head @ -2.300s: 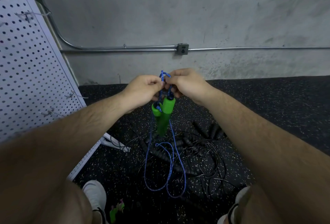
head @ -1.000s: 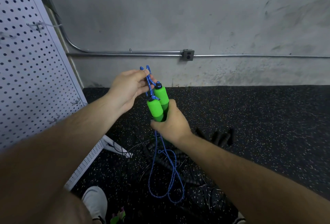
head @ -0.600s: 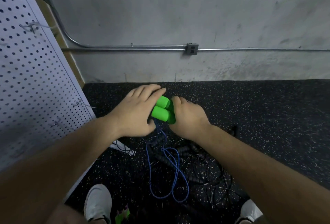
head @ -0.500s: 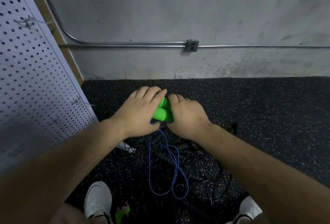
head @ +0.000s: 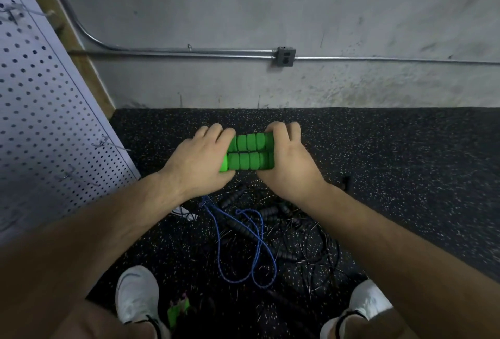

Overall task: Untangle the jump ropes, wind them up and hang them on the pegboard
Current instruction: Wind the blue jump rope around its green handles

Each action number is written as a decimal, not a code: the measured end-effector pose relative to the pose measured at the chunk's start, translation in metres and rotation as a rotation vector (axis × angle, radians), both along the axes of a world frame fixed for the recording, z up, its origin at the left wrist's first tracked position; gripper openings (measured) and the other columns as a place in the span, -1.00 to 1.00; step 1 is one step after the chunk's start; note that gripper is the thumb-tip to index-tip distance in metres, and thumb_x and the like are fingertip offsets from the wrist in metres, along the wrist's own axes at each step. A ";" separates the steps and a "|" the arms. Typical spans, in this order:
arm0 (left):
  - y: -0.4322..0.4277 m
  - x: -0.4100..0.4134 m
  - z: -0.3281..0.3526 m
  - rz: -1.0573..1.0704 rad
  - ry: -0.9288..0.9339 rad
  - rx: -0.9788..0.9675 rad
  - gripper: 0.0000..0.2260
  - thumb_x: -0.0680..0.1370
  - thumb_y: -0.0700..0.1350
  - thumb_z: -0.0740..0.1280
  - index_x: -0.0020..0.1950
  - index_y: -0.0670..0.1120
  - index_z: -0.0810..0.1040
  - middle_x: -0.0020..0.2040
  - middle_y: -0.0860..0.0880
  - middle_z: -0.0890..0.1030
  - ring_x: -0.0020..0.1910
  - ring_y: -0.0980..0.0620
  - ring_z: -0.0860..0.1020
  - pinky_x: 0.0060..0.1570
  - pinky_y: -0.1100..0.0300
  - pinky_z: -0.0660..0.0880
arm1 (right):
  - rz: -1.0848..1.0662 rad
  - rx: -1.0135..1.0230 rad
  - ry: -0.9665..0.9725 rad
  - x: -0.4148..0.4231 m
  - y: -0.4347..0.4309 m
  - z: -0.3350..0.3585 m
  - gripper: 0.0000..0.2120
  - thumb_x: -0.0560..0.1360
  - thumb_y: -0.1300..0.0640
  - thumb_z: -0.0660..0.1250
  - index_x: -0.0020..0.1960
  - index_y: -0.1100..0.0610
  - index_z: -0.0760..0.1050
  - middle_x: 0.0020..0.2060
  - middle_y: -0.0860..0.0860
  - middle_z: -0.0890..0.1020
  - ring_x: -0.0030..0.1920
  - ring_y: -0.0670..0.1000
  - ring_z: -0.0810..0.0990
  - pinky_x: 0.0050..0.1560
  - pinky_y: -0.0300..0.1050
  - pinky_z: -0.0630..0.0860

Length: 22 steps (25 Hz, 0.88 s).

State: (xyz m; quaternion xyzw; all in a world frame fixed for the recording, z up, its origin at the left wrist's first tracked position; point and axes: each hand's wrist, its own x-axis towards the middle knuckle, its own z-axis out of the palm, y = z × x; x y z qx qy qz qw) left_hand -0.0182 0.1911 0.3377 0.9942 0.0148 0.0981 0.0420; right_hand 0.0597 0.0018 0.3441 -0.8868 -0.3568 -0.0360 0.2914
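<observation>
Above speckled black floor (head: 405,163), left hand (head: 197,160) and right hand (head: 286,160) are each clasping an end of the paired green handles (head: 250,156), which are lying crosswise. Blue rope (head: 257,246) is dangling beneath, and the pegboard (head: 40,122) is standing leftward, nearer the left hand.

There are two green handles (head: 247,160), one blue rope (head: 259,244), two grips, the left grip (head: 197,160) and right grip (head: 289,165), two white shoes (head: 136,292), one pegboard (head: 40,111) at left, one outlet box (head: 284,56) on the far wall, and a black rope tangle (head: 284,230) too knotted to count.
</observation>
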 end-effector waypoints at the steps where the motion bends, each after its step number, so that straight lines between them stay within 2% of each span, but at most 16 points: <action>1: -0.001 -0.001 0.000 0.003 -0.009 0.001 -0.36 0.46 0.13 0.37 0.47 -0.06 0.28 0.21 -0.05 0.42 0.18 -0.08 0.44 0.06 -0.10 0.55 | -0.005 0.029 0.000 -0.002 0.001 -0.002 -0.42 0.35 0.25 0.49 0.28 0.14 0.30 0.11 0.05 0.28 -0.26 0.12 0.52 -0.25 0.12 0.58; 4: 0.001 -0.002 0.001 -0.022 -0.104 0.048 -0.28 0.48 0.33 0.25 0.56 0.04 0.19 0.18 -0.06 0.45 0.16 -0.09 0.47 0.08 -0.14 0.54 | -0.003 0.110 -0.018 -0.005 0.003 -0.004 -0.39 0.35 0.25 0.52 0.29 0.14 0.30 0.12 0.01 0.27 -0.23 0.06 0.49 -0.28 -0.01 0.52; 7: 0.005 -0.001 0.006 -0.121 -0.170 0.195 -0.22 0.52 0.49 0.02 0.64 0.20 -0.12 0.14 -0.10 0.47 0.07 -0.08 0.48 -0.05 -0.07 0.57 | -0.003 0.169 -0.030 -0.004 0.004 -0.001 -0.31 0.31 0.21 0.58 0.31 0.17 0.29 0.13 -0.04 0.25 -0.14 -0.06 0.41 -0.22 -0.20 0.44; 10: 0.006 0.000 0.014 -0.176 -0.230 0.258 -0.28 0.55 0.45 -0.04 0.64 0.21 -0.09 0.10 -0.12 0.47 0.04 -0.09 0.48 -0.10 -0.06 0.56 | -0.007 0.258 -0.010 -0.002 0.001 0.004 -0.24 0.33 0.20 0.59 0.38 0.18 0.24 0.17 -0.03 0.30 -0.07 -0.11 0.42 -0.17 -0.21 0.51; 13: 0.011 0.004 0.028 -0.196 -0.244 0.246 -0.32 0.57 0.43 -0.03 0.64 0.20 -0.04 0.04 -0.10 0.45 0.01 -0.07 0.47 -0.12 -0.02 0.56 | -0.024 0.495 0.289 -0.002 0.001 0.004 -0.04 0.33 0.21 0.59 0.53 0.00 0.06 0.22 -0.05 0.43 0.11 -0.09 0.56 0.05 -0.22 0.59; 15: 0.013 0.006 0.037 -0.182 -0.271 0.192 -0.32 0.58 0.42 0.00 0.64 0.20 -0.05 -0.03 -0.06 0.40 -0.06 -0.01 0.42 -0.15 0.04 0.54 | -0.065 0.625 0.487 -0.004 0.001 -0.001 -0.12 0.37 0.19 0.59 0.49 -0.03 0.12 0.18 -0.11 0.49 0.17 -0.07 0.58 0.15 -0.15 0.57; 16: 0.013 0.006 0.041 -0.173 -0.280 0.150 -0.30 0.57 0.42 0.03 0.64 0.20 -0.05 -0.05 -0.02 0.35 -0.08 0.03 0.38 -0.16 0.07 0.51 | -0.056 0.584 0.558 -0.006 0.004 -0.003 -0.26 0.41 0.16 0.57 0.43 -0.03 0.22 0.16 -0.12 0.52 0.18 -0.05 0.58 0.16 -0.10 0.57; 18: 0.013 0.008 0.045 -0.172 -0.271 0.066 -0.29 0.55 0.42 0.06 0.63 0.23 -0.05 -0.06 0.02 0.32 -0.08 0.07 0.34 -0.16 0.14 0.42 | 0.048 0.365 0.650 -0.012 0.017 -0.012 -0.52 0.50 0.05 0.49 0.34 -0.01 0.37 0.19 -0.11 0.56 0.23 -0.04 0.55 0.20 -0.04 0.53; 20: 0.010 0.009 0.047 -0.193 -0.242 0.006 -0.28 0.54 0.43 0.08 0.62 0.27 -0.09 -0.05 0.02 0.35 -0.08 0.08 0.36 -0.15 0.19 0.35 | 0.162 0.202 0.702 -0.016 0.040 -0.024 -0.48 0.54 -0.07 0.43 0.42 0.06 0.39 0.30 -0.05 0.55 0.31 -0.04 0.51 0.31 -0.01 0.48; 22: 0.009 0.011 0.048 -0.208 -0.224 -0.041 -0.28 0.53 0.42 0.12 0.62 0.29 -0.09 -0.03 0.02 0.38 -0.07 0.08 0.38 -0.14 0.21 0.35 | 0.246 0.188 0.712 -0.023 0.066 -0.032 -0.47 0.55 -0.11 0.40 0.42 0.12 0.44 0.29 -0.01 0.59 0.30 -0.03 0.52 0.36 0.05 0.47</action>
